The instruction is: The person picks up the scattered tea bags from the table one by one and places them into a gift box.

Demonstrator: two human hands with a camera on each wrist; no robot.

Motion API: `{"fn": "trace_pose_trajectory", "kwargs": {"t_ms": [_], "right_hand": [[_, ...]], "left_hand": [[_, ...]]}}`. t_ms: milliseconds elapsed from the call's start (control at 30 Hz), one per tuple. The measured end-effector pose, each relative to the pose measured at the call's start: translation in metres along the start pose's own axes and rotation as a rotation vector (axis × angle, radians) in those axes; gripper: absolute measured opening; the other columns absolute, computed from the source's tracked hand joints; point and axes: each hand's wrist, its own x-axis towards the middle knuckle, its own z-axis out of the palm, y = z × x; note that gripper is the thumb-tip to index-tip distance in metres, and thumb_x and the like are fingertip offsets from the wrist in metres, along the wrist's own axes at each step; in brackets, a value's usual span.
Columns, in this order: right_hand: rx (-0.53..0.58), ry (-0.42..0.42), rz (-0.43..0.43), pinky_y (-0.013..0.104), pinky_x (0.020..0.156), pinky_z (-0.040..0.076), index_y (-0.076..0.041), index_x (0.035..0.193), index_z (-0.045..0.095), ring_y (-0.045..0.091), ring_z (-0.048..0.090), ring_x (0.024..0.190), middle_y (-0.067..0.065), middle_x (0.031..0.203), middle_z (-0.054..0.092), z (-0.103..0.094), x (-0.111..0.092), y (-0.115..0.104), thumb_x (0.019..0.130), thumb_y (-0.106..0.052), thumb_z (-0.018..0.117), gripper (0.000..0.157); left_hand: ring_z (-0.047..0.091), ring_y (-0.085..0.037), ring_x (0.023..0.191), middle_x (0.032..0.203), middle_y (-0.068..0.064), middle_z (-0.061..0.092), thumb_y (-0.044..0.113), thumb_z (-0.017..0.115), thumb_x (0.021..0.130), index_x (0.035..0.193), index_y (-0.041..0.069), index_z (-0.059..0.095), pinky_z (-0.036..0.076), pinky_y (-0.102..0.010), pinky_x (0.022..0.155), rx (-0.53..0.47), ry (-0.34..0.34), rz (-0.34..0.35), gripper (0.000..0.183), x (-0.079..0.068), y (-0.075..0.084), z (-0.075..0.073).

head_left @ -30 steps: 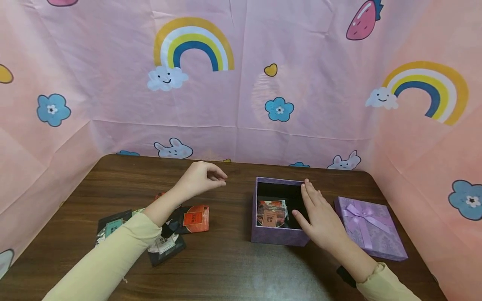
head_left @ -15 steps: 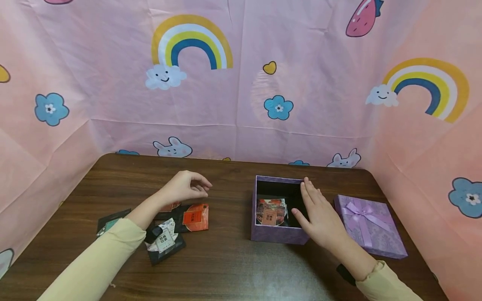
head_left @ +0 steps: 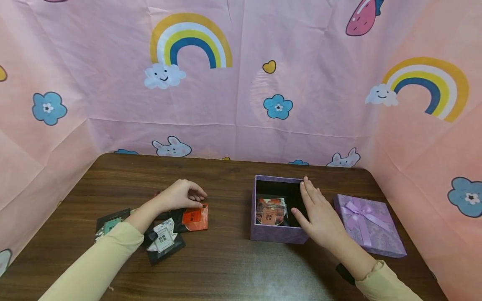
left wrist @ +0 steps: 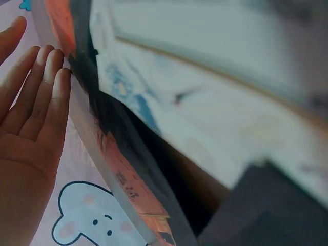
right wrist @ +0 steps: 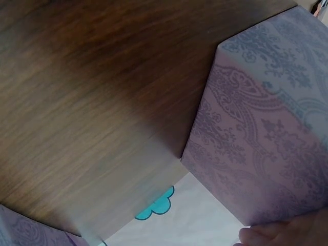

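My left hand [head_left: 180,195] reaches over the sachets on the left, fingers loosely bent, thumb tip right at the upper edge of an orange-and-black tea sachet [head_left: 197,219]. In the left wrist view, the fingers [left wrist: 48,102] look fairly straight beside the sachets, with nothing between them and the thumb. A white-and-black sachet [head_left: 163,238] lies nearer me, and a green-labelled one [head_left: 111,225] is partly hidden by my forearm. On the right rim of an uncovered purple box [head_left: 278,234] rests my right hand [head_left: 320,215], fingers extended. Inside the box stand sachets with a reddish front one [head_left: 270,211].
The purple patterned lid [head_left: 389,234] with a ribbon bow lies to the right of the box, beyond my right hand. A brown wooden table [head_left: 226,267] carries everything. A pink cartoon-print cloth [head_left: 211,100] hangs behind and at both sides.
My left hand has moved left and down, from between the sachets and the box to the orange-and-black sachet. My right hand has stayed on the box rim.
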Motion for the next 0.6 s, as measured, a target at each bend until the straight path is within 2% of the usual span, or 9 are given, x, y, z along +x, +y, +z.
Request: {"fn": "trace_pose_trajectory", "kwargs": {"t_ms": [133, 367, 600], "right_hand": [[0.0, 0.0, 0.0, 0.061, 0.129, 0.027, 0.007, 0.164, 0.028, 0.04, 0.026, 0.162, 0.024, 0.176, 0.019, 0.0, 0.0, 0.0, 0.108, -0.041, 0.056, 0.078], [0.0, -0.009, 0.007, 0.061, 0.129, 0.028, 0.007, 0.164, 0.027, 0.041, 0.026, 0.162, 0.023, 0.176, 0.018, 0.0, 0.0, 0.0, 0.109, -0.041, 0.055, 0.079], [0.003, -0.012, 0.012, 0.062, 0.129, 0.028, 0.007, 0.165, 0.027, 0.041, 0.025, 0.162, 0.023, 0.176, 0.018, 0.0, 0.0, 0.0, 0.108, -0.037, 0.058, 0.078]], "left_hand": [[0.075, -0.02, 0.095, 0.108, -0.012, 0.08, 0.013, 0.087, 0.089, 0.117, -0.001, 0.078, 0.064, -0.031, 0.084, 0.037, -0.017, 0.048, 0.033, -0.002, -0.003, 0.001], [0.072, -0.024, 0.107, 0.12, -0.01, 0.074, 0.022, 0.093, 0.084, 0.127, 0.004, 0.074, 0.061, -0.038, 0.094, 0.11, -0.061, 0.058, 0.05, -0.008, -0.009, 0.003], [0.064, -0.022, 0.111, 0.127, -0.008, 0.066, 0.026, 0.096, 0.08, 0.132, 0.005, 0.069, 0.057, -0.038, 0.097, 0.14, -0.084, 0.095, 0.063, -0.012, -0.011, 0.007]]}}
